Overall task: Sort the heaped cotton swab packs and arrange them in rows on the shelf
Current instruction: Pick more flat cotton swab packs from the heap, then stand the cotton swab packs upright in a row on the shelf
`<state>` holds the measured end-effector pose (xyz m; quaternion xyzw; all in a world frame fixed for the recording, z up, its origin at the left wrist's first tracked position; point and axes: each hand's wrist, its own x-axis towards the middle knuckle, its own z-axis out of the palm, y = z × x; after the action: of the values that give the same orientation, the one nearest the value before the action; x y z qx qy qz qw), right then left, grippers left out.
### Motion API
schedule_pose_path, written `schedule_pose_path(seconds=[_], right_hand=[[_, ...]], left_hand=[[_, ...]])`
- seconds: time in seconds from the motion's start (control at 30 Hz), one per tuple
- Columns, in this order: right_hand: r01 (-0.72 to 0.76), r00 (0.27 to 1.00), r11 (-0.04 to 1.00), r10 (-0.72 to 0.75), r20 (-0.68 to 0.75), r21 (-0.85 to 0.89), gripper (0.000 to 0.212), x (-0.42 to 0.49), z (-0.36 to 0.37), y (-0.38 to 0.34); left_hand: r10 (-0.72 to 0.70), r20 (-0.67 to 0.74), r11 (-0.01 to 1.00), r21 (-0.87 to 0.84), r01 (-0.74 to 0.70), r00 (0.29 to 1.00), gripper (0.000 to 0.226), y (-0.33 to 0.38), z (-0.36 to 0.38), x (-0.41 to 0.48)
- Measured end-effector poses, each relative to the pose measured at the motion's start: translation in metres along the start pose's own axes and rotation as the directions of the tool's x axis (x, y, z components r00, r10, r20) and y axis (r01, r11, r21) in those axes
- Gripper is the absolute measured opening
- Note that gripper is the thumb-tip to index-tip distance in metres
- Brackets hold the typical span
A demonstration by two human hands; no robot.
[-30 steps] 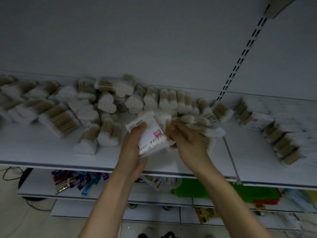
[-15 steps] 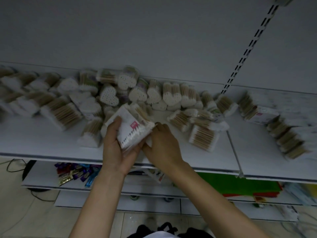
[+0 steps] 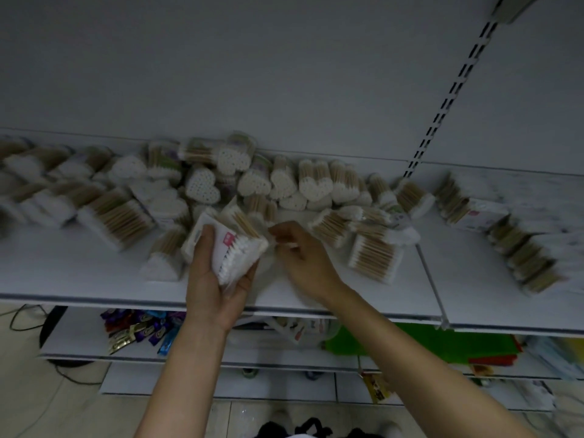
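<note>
My left hand (image 3: pixel 212 289) grips a stack of flat white swab packs (image 3: pixel 235 248) with a pink label, held over the front of the white shelf (image 3: pixel 79 279). Just right of that stack, my right hand (image 3: pixel 303 254) has its fingers curled and pinches at clear wrapping beside the stack's edge. Behind the hands a heap of swab packs (image 3: pixel 202 184) runs along the back of the shelf, several of them heart-shaped. A rectangular pack (image 3: pixel 374 257) lies to the right of my right hand.
A row of packs (image 3: pixel 521 257) leans across the neighbouring shelf section on the right, past a metal divider (image 3: pixel 429 273). A slotted upright (image 3: pixel 448 90) climbs the back panel. Lower shelves hold foil sachets (image 3: pixel 139 330) and green packaging (image 3: pixel 410 343).
Both hands and the held stack shifted left along the shelf. My right hand came off the loose packs at the right and now works at the stack's right edge.
</note>
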<state>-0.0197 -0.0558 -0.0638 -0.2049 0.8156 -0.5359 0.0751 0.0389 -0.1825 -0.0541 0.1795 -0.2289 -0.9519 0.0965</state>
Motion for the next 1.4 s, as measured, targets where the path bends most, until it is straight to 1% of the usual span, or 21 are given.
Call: schedule_pose_path(seconds=[0.07, 0.13, 0.23, 0.33, 0.4, 0.47, 0.53, 0.57, 0.6, 0.63, 0.7, 0.73, 0.8, 0.87, 0.9, 1.0, 1.07, 1.13, 1.17, 1.27, 1.4], right_hand=[[-0.006, 0.997, 0.993, -0.003, -0.083, -0.117, 0.031, 0.022, -0.004, 0.006], [0.081, 0.997, 0.927, -0.072, 0.036, -0.367, 0.038, 0.049, 0.0, 0.008], [0.121, 0.98, 0.812, -0.005, 0.201, -0.572, 0.044, 0.075, 0.011, 0.003], [0.089, 0.993, 0.711, -0.013, 0.114, -0.697, 0.036, 0.077, 0.005, 0.007], [0.154, 0.982, 0.736, -0.043, 0.182, -0.659, 0.036, 0.072, -0.003, 0.012], [0.186, 0.942, 0.9, -0.049, 0.333, -0.395, 0.042, 0.066, -0.006, 0.006], [0.128, 0.958, 0.969, -0.066, 0.278, -0.21, 0.038, 0.064, -0.011, -0.006], [0.134, 0.98, 0.963, -0.093, 0.178, -0.235, 0.033, 0.064, -0.017, -0.009], [0.16, 0.987, 0.917, -0.144, 0.07, -0.366, 0.029, 0.064, -0.026, -0.011], [0.166, 0.981, 0.787, -0.194, 0.018, -0.595, 0.028, 0.063, -0.037, -0.008], [0.106, 0.991, 0.334, -0.11, 0.073, -0.937, 0.036, 0.059, -0.06, 0.003], [0.096, 0.995, 0.172, -0.015, 0.094, -0.98, 0.042, 0.056, -0.067, 0.009], [0.121, 0.993, 0.071, 0.0, 0.122, -0.99, 0.038, 0.05, -0.064, 0.02], [0.135, 0.984, 0.101, -0.128, 0.122, -0.986, 0.023, 0.051, -0.059, 0.022], [0.135, 0.979, 0.181, -0.172, 0.104, -0.974, 0.019, 0.053, -0.057, 0.023], [0.064, 0.962, 0.647, -0.241, -0.125, -0.76, 0.018, 0.05, -0.065, 0.01], [-0.064, 0.969, 0.961, -0.004, -0.245, -0.268, 0.025, 0.045, -0.076, -0.005], [-0.15, 0.949, 0.971, 0.194, -0.248, 0.184, 0.029, 0.037, -0.08, -0.014], [-0.171, 0.938, 0.945, 0.243, -0.248, 0.28, 0.031, 0.031, -0.079, -0.014], [-0.184, 0.95, 0.929, 0.252, -0.183, 0.322, 0.027, 0.005, -0.064, -0.018], [-0.113, 0.965, 0.965, 0.163, -0.205, 0.236, 0.026, -0.011, -0.075, -0.025]], left_hand=[[-0.017, 0.023, 1.0, 0.022, 0.016, 1.0, 0.07, -0.003, -0.002, -0.001], [-0.004, 0.006, 1.0, 0.012, 0.004, 1.0, 0.047, -0.004, -0.001, -0.004], [0.019, -0.005, 1.0, -0.002, -0.019, 1.0, 0.041, -0.003, 0.003, -0.007], [0.022, -0.008, 1.0, 0.017, -0.022, 1.0, 0.04, -0.005, 0.005, -0.009], [0.017, -0.003, 0.999, 0.031, -0.016, 1.0, 0.04, -0.006, 0.006, -0.01], [0.015, 0.0, 1.0, 0.025, -0.015, 1.0, 0.039, -0.006, 0.009, -0.007], [0.019, -0.021, 0.999, 0.031, -0.019, 1.0, 0.047, -0.005, 0.012, -0.003], [0.021, -0.028, 0.999, 0.031, -0.02, 0.999, 0.056, -0.004, 0.015, 0.0], [0.027, -0.029, 0.999, 0.033, -0.026, 0.999, 0.067, -0.003, 0.017, 0.002], [0.033, -0.03, 0.999, 0.034, -0.032, 0.999, 0.078, -0.003, 0.019, 0.003], [0.032, -0.024, 0.999, 0.029, -0.031, 0.999, 0.078, -0.004, 0.023, 0.005], [0.025, -0.022, 0.999, 0.026, -0.024, 0.999, 0.071, -0.006, 0.025, 0.005], [-0.001, -0.012, 1.0, 0.017, 0.001, 1.0, 0.066, -0.011, 0.032, 0.005], [-0.024, -0.018, 1.0, 0.003, 0.024, 1.0, 0.068, -0.015, 0.036, 0.005], [-0.035, -0.02, 0.999, -0.007, 0.035, 0.999, 0.066, -0.017, 0.037, 0.005], [-0.046, 0.022, 0.996, -0.078, 0.048, 0.999, 0.059, -0.017, 0.032, 0.006], [-0.045, 0.104, 0.992, -0.11, 0.057, 0.994, 0.062, -0.014, 0.028, 0.007], [-0.087, 0.201, 0.984, -0.136, 0.116, 0.976, 0.078, -0.013, 0.024, 0.008], [-0.117, 0.249, 0.98, -0.129, 0.153, 0.961, 0.083, -0.014, 0.024, 0.008], [-0.191, 0.38, 0.974, -0.04, 0.222, 0.905, 0.082, -0.024, 0.029, 0.004], [-0.192, 0.306, 0.981, 0.085, 0.174, 0.932, 0.068, -0.041, 0.039, -0.002]])
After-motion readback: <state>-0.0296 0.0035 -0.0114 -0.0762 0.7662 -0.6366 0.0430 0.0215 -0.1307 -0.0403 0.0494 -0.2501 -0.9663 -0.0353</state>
